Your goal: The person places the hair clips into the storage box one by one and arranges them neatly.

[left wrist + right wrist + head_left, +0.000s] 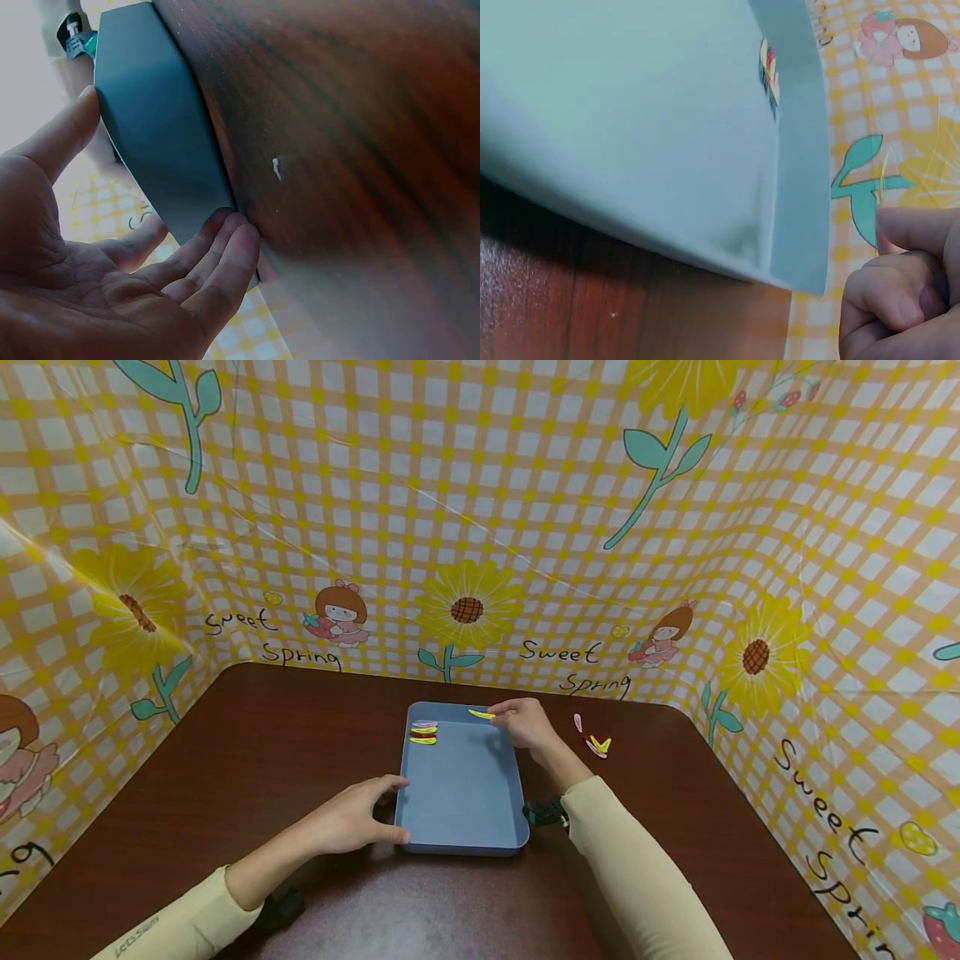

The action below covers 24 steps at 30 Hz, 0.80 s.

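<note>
A shallow blue-grey tray (459, 793) lies lengthwise on the table. My right hand (523, 724) pinches a yellow hair clip (481, 714) between thumb and fingertips above the tray's far right corner. The slim clip also shows edge-on in the right wrist view. Inside the tray, at the far left, a short row of hair clips (423, 734) in lilac, yellow and red lies side by side. My left hand (351, 818) is spread along the tray's left side, fingertips and thumb touching its outer wall and rim (161, 127).
Right of the tray, a pink hair clip (578, 723) lies near a small cluster with a yellow clip (602, 744). The dark brown table (300, 735) ends at a checked, flower-printed cloth (375, 568) that rises behind and on both sides.
</note>
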Available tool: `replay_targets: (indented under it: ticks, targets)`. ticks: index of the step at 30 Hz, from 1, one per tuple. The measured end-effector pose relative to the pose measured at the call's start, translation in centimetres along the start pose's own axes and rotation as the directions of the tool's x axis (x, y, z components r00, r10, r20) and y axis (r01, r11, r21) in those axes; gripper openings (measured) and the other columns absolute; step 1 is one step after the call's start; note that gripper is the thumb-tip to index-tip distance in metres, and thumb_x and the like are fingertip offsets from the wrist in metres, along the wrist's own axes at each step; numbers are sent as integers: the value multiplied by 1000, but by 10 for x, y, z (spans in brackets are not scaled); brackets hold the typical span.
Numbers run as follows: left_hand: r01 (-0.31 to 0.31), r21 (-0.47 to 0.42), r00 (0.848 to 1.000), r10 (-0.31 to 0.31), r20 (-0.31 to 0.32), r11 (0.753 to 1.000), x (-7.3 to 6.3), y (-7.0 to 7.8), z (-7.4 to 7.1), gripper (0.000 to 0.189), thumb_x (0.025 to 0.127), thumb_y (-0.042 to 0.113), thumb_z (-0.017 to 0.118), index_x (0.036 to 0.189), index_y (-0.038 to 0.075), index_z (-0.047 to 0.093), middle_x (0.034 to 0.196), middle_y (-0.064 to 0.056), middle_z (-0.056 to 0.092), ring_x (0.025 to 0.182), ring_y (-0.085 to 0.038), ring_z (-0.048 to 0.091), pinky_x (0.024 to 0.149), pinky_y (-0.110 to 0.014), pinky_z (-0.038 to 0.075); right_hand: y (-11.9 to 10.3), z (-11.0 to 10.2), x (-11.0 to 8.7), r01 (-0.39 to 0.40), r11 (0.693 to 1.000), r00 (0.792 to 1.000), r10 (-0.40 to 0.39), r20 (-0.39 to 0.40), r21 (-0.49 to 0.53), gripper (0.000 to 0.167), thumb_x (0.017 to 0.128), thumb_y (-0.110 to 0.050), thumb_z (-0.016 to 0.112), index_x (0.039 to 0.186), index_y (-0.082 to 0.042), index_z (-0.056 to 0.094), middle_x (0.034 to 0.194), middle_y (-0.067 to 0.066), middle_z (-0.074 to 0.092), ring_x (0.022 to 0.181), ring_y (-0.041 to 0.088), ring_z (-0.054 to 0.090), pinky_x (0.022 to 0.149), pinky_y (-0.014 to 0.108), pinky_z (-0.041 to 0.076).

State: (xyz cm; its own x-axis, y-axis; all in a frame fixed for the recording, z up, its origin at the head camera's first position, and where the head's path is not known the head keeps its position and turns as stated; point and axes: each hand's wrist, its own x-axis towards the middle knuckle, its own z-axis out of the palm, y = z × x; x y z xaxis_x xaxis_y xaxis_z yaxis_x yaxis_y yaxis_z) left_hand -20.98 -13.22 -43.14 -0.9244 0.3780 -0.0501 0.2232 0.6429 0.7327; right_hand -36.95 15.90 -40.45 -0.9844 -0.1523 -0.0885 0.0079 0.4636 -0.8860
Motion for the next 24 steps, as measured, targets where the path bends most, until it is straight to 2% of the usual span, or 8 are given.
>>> replay_targets:
  ticks: [1, 3, 9, 14, 18, 21, 22, 24]
  targets:
    - [1, -1, 1000, -1, 0, 1000, 0, 0, 0, 79, 82, 41, 83, 146, 11, 50, 148, -13, 52, 136, -33, 50, 107, -57, 41, -1, 1, 0, 0, 1000, 1000, 0, 0, -10, 21, 96, -9, 65, 114, -3, 73, 49, -10, 42, 40, 8, 20, 42, 24, 24]
    - [2, 0, 1000, -2, -1, 1000, 0, 0, 0, 79, 82, 41, 83, 146, 11, 50, 147, -13, 53, 136, -33, 50, 107, -57, 41, -5, 2, 0, 1, 1000, 1000, -1, 5, -23, 21, 95, -10, 65, 113, -3, 73, 48, -9, 37, 40, 8, 20, 42, 24, 25]
    - [-1, -3, 1000, 1, 5, 1000, -1, 1, -1, 80, 82, 42, 83, 147, 10, 49, 148, -13, 52, 137, -34, 49, 107, -57, 41, -15, 8, -2, -3, 999, 1000, 4, 12, -51, 21, 95, -9, 65, 113, -4, 74, 50, -8, 38, 40, 10, 22, 42, 25, 25]
    - [-2, -5, 1000, 2, 9, 1000, -2, 1, 0, 79, 82, 41, 83, 147, 10, 49, 148, -13, 52, 137, -34, 49, 107, -58, 41, -20, 18, -2, -20, 998, 1000, 21, 13, -55, 20, 95, -8, 65, 112, -4, 75, 51, -6, 43, 41, 11, 21, 42, 26, 22]
    - [3, -6, 1000, -3, 6, 1000, -2, 1, 1, 78, 82, 41, 83, 146, 11, 50, 148, -13, 52, 137, -34, 49, 107, -58, 41, -20, 27, 0, -18, 998, 1000, 18, 13, -53, 18, 95, -8, 66, 109, -4, 75, 49, -6, 39, 41, 11, 22, 42, 26, 21]
    - [5, -2, 1000, -5, 3, 1000, -1, 1, 0, 77, 82, 40, 83, 146, 12, 51, 148, -12, 53, 136, -33, 50, 107, -57, 42, -20, 34, 2, -13, 998, 1000, 13, 7, -65, 17, 95, -8, 65, 107, -5, 76, 57, 1, 54, 41, 11, 23, 42, 25, 23]
    - [3, -2, 1000, -3, 1, 1000, -1, 1, 0, 77, 82, 40, 84, 145, 12, 51, 147, -12, 53, 136, -33, 50, 107, -57, 42, -20, 36, 3, -12, 997, 1000, 12, 6, -70, 18, 94, -7, 65, 107, -5, 77, 58, 3, 55, 41, 12, 23, 42, 25, 23]
    - [-1, 3, 1000, 1, -3, 1000, -1, 1, 0, 77, 81, 40, 84, 145, 12, 51, 147, -12, 53, 135, -33, 51, 107, -56, 42, -20, 40, 3, -7, 997, 1000, 8, 12, -80, 18, 94, -7, 64, 106, -6, 77, 69, 5, 64, 41, 12, 23, 42, 25, 24]
